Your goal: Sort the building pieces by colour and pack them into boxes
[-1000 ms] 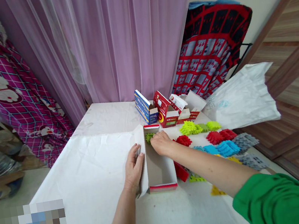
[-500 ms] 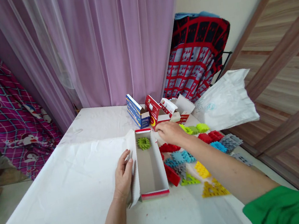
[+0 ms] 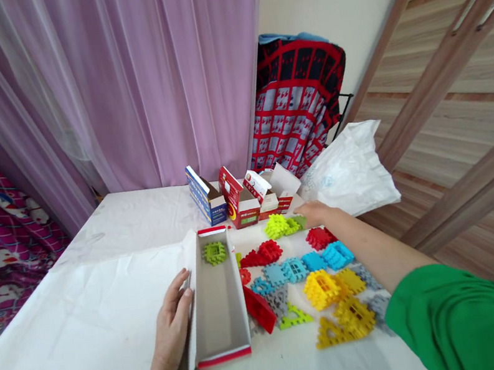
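box [image 3: 220,316] long axis fwd, faces up | LH [image 3: 171,329] loose on flap [image 3: 191,339] | RH [image 3: 314,213] grip unclear

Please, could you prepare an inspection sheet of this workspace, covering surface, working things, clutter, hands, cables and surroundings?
Surface: white tabletop, wrinkled at left.
Job's things: long open box with a green toothed block at its far end; to its right lie lime pieces, red pieces, blue pieces, yellow pieces and grey pieces.
Clutter: blue carton and red carton standing behind; white bag beyond the right hand.
Hands: left hand rests against the box's flap; right hand is at the lime row's right end, grip unclear.
Cables: nothing seen.
Surroundings: purple curtain, patterned red-and-black cloth, wooden doors.
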### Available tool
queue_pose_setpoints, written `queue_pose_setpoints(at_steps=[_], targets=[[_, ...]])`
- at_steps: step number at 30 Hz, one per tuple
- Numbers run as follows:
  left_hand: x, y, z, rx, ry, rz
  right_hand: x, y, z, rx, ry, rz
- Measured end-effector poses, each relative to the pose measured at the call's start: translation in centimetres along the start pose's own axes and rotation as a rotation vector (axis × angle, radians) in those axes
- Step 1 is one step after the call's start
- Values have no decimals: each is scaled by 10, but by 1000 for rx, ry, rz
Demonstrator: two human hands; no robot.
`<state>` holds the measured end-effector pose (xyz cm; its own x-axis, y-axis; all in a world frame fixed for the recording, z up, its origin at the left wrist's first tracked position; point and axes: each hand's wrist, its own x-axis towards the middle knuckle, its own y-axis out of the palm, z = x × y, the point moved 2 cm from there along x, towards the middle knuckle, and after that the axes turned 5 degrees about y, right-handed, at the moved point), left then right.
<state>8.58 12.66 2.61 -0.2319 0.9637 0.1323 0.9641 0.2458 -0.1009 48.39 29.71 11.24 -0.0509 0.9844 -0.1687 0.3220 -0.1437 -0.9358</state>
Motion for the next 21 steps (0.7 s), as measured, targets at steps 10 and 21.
queue_pose_setpoints(at_steps=[10,21], targets=[[1,-2,-4,74,12,5,26,23,3,-70,-64,153],[1,-2,-2,83,9,4,32,28,0,-87,-83,144]])
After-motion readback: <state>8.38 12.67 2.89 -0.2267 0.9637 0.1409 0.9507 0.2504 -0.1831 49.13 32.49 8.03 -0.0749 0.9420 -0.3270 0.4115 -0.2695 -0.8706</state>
